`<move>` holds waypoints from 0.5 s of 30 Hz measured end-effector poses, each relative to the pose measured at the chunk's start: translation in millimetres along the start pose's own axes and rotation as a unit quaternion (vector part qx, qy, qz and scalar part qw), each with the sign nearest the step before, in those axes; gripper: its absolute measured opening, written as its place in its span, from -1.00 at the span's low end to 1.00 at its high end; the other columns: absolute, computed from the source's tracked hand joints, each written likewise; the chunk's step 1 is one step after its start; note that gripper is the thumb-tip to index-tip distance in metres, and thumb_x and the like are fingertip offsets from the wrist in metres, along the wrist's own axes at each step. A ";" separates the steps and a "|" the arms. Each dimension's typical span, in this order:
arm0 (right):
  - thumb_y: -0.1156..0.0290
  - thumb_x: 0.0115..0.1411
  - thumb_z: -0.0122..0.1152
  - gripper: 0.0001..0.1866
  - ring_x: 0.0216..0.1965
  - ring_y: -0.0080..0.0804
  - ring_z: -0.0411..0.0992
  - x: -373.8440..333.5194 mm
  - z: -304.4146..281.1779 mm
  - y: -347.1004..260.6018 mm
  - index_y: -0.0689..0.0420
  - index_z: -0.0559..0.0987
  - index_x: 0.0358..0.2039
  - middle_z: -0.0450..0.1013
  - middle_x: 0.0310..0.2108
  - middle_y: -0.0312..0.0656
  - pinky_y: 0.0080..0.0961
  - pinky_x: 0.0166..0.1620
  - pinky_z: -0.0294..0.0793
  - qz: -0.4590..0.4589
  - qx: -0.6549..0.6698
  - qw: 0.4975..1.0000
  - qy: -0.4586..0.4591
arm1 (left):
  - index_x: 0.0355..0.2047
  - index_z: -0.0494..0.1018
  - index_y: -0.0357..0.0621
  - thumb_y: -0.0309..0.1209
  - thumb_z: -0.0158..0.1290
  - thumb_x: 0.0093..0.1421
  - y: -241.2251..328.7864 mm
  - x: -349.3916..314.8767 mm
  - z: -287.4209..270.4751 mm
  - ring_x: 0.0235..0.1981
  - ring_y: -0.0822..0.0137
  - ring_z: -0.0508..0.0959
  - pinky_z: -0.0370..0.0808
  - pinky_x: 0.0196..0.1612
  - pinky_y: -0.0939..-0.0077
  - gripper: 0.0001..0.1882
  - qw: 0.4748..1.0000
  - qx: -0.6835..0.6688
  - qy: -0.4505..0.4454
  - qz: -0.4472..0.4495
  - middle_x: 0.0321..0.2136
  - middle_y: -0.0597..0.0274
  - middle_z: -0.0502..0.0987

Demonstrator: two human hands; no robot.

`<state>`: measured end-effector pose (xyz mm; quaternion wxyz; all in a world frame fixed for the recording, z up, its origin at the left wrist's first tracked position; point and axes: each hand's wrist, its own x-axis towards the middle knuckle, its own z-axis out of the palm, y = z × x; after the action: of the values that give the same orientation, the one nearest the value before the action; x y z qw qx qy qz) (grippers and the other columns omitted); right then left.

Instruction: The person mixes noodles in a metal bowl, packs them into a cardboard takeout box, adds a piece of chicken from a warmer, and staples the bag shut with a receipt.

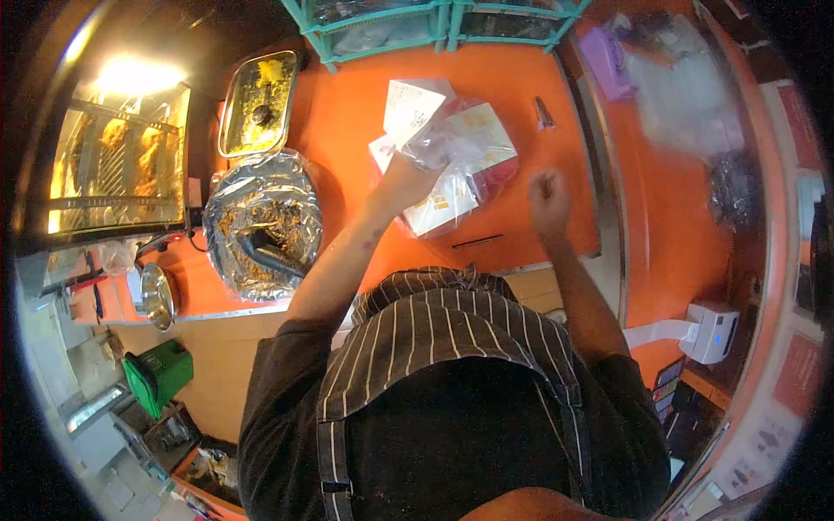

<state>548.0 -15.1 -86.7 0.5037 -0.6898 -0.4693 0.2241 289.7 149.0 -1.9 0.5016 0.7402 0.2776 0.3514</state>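
Note:
My left hand [412, 184] is closed on the gathered top of a clear plastic bag [424, 149]. White takeaway boxes [485, 137] with pale gold printing lie in and around the bag, and a slip of white paper [410, 106] with dark writing rests at its far left. Something red shows through the plastic on the right. My right hand [549, 201] hovers over the orange counter, right of the bag and apart from it. Its fingers are curled closed; whatever may be between them is too small to make out.
At left are a foil-lined tray [228, 195] of browned food with a dark-handled utensil, a glass-lidded pan [261, 130] and a lit food warmer [122, 156]. A pen [477, 241] and a small metal tool [544, 113] lie on the counter. Teal drawers [373, 35] stand behind; a receipt printer [711, 332] sits right.

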 end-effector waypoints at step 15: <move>0.26 0.29 0.08 -0.77 0.01 -0.04 0.35 -159.1 34.1 48.6 0.15 0.55 -0.21 0.45 -0.17 -0.12 -0.01 0.11 0.24 -0.065 -0.354 0.930 -0.072 | -0.07 0.53 -0.34 -0.34 -0.13 0.44 22.1 66.4 59.9 -0.19 0.16 0.50 0.43 -0.06 0.27 -0.67 0.985 0.084 0.114 0.095 -0.25 0.03 0.54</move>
<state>468.8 -140.0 -170.1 0.2052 -0.7732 -0.5971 0.0598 378.6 159.4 20.0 0.3671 0.7579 0.2896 0.4549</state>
